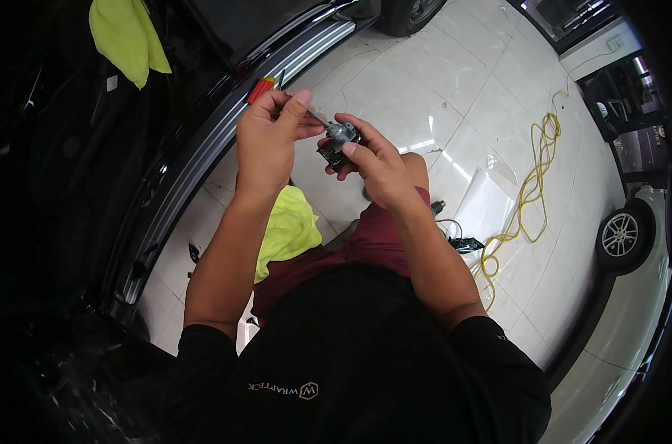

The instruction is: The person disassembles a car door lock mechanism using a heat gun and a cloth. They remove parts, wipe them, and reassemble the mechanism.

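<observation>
My left hand (266, 140) grips a screwdriver with a red handle (261, 89); its metal shaft (316, 116) runs down to the right into a small grey and black metal part (339, 142). My right hand (373, 163) holds that part from below and from the right, with the fingers curled round it. Both hands are raised in front of me above my knees, close together.
A black car's open door sill (203, 148) curves along the left. Yellow-green cloths lie on the car (127, 37) and by my knee (288, 229). A yellow cable (532, 185) snakes over the white tiled floor at right, near a clear plastic sheet (488, 200). Another car's wheel (623, 235) is at far right.
</observation>
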Action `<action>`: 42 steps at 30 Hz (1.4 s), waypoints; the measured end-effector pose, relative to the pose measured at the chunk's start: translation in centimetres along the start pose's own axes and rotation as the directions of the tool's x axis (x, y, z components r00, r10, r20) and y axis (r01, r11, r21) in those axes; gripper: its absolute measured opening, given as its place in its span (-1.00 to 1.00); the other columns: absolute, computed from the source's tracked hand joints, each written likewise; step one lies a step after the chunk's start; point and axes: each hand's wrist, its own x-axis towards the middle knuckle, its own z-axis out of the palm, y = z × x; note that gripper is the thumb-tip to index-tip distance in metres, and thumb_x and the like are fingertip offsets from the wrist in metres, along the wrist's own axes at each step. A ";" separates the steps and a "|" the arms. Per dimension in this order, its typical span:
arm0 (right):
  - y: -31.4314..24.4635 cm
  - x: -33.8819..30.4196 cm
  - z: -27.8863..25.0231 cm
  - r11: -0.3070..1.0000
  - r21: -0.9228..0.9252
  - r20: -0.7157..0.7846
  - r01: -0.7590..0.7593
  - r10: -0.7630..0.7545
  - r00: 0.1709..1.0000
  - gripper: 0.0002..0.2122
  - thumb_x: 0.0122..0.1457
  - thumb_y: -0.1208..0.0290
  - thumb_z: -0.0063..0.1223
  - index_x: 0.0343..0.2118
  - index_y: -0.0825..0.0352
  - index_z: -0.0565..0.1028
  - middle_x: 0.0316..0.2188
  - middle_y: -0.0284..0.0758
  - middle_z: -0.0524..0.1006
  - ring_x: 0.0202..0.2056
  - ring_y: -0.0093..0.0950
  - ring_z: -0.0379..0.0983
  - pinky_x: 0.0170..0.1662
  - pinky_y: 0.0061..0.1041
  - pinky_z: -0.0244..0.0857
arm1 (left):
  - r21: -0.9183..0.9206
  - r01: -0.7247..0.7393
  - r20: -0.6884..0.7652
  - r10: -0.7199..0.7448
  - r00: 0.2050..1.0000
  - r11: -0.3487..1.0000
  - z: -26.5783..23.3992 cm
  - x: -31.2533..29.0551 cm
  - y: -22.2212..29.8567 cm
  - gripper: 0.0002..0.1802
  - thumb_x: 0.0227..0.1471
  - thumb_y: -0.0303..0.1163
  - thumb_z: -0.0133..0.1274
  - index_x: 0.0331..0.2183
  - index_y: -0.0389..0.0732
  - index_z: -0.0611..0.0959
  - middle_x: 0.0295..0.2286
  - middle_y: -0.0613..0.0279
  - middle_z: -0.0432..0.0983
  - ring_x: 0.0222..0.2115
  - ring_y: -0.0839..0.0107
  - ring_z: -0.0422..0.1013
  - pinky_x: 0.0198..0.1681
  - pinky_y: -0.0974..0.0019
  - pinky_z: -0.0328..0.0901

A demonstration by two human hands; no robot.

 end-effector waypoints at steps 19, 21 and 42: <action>0.0 -0.2 0.2 0.998 -0.026 0.061 -0.052 0.053 0.997 -0.39 0.13 0.50 0.04 0.21 0.40 0.04 -0.27 -0.25 0.43 -0.32 -0.50 0.42 -0.28 -0.55 0.35 | 0.098 -0.098 -0.043 0.102 0.994 0.990 1.2 -1.6 -0.6 -0.78 0.05 -0.39 0.16 -0.42 -0.37 0.54 -0.54 0.23 0.50 -0.52 0.60 0.44 -0.42 0.54 0.41; 0.3 -0.5 0.4 0.999 -0.051 0.034 -0.018 0.020 0.999 -0.37 0.10 0.50 0.10 0.20 0.40 0.06 -0.27 -0.27 0.42 -0.32 -0.53 0.39 -0.27 -0.56 0.33 | 0.096 -0.087 -0.033 0.091 0.995 0.992 1.2 -1.5 -0.6 -0.79 0.05 -0.39 0.16 -0.41 -0.37 0.54 -0.51 0.23 0.49 -0.50 0.57 0.46 -0.40 0.51 0.43; 2.2 0.0 -0.9 0.991 -0.084 0.080 -0.106 0.113 0.990 -0.49 0.20 0.52 -0.20 0.23 0.37 0.07 -0.05 -0.14 0.40 -0.19 -0.34 0.46 -0.19 -0.46 0.33 | 0.203 -0.038 0.020 0.035 0.999 0.978 0.1 -2.7 -1.9 -0.80 0.07 -0.39 0.14 -0.36 -0.34 0.54 -0.48 0.24 0.49 -0.45 0.54 0.47 -0.34 0.45 0.45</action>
